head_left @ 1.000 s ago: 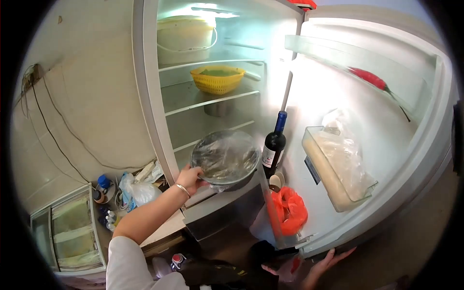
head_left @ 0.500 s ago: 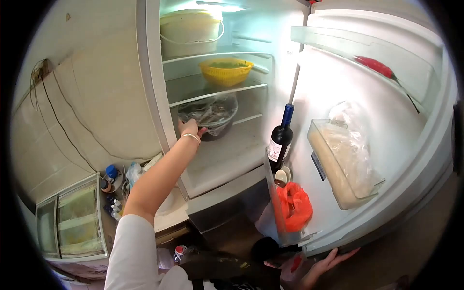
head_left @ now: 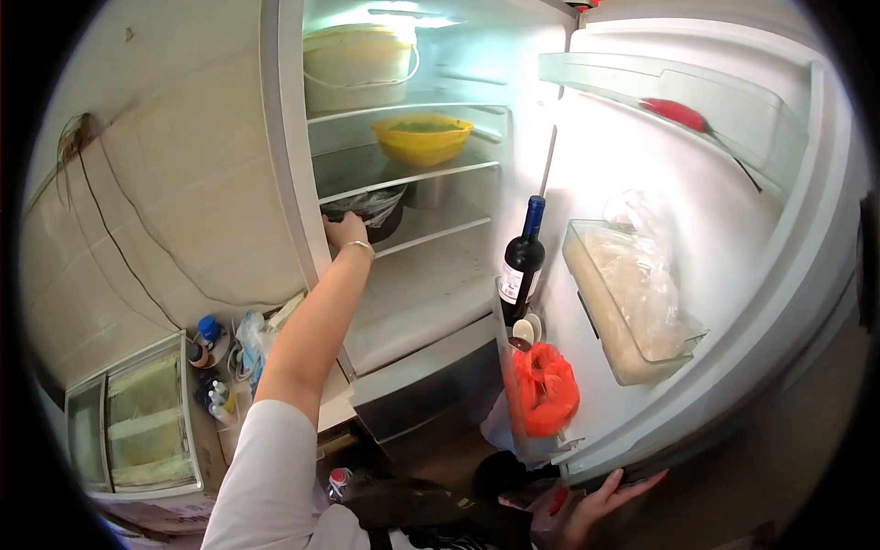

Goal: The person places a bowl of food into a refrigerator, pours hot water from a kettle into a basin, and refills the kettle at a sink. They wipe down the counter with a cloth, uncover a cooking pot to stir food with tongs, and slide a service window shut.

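Inside the fridge, my left hand [head_left: 346, 231] is closed at the near left side of a dark bowl [head_left: 390, 223] with clear plastic wrap [head_left: 374, 203] over it. The bowl is at the left of the shelf below the yellow basket, and part of it is hidden behind my hand. A metal container [head_left: 428, 192] stands behind it to the right. My right hand [head_left: 605, 502] is low at the bottom edge of the open fridge door [head_left: 733, 403], its fingers stretched out against that edge.
A lidded bucket [head_left: 357, 73] occupies the top shelf, above a yellow basket [head_left: 422, 142] of greens. Door racks hold a wine bottle [head_left: 522, 261], a red bag [head_left: 547, 394], a plastic-bagged item [head_left: 642, 302] and a red chili [head_left: 676, 113]. A cluttered counter [head_left: 220, 403] is at left.
My left hand has moved the wrapped bowl leftward and deeper onto the shelf, uncovering the metal container behind. My right hand stays at the door's lower edge; the view has shifted slightly.
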{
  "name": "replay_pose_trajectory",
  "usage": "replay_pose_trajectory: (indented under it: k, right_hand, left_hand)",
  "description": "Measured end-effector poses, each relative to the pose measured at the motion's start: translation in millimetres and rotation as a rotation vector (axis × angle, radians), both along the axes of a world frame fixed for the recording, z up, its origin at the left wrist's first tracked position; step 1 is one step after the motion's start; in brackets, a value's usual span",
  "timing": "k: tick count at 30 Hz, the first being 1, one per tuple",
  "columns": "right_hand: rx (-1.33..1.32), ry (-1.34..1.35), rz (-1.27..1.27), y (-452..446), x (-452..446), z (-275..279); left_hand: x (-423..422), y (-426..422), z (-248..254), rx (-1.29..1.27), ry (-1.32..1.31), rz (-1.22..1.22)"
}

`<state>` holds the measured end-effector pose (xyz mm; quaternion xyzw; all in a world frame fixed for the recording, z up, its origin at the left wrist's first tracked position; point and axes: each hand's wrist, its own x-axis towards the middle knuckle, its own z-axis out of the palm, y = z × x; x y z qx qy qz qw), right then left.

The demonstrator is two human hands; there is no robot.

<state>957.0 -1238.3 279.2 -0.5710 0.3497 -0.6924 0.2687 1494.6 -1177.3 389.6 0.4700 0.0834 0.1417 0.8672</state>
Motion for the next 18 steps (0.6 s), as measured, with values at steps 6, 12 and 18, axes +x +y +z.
replay_pose_trajectory:
  k: [6,12,18]
  right_hand:
    - [0.033,0.070,-0.068,-3.0,-1.7,-6.1]
    - [-0.023,-0.007,0.004,0.7,3.2,-0.5]
    - [-0.068,0.053,-0.055,4.3,-0.2,-3.2]
  left_hand:
    - [-12.9,-5.0,-17.9,0.450,-0.015,0.176]
    - [-28.0,-12.1,-13.5,0.768,-0.192,-0.148]
    - [-19.8,-32.8,-28.8,0.789,-0.283,-0.090]
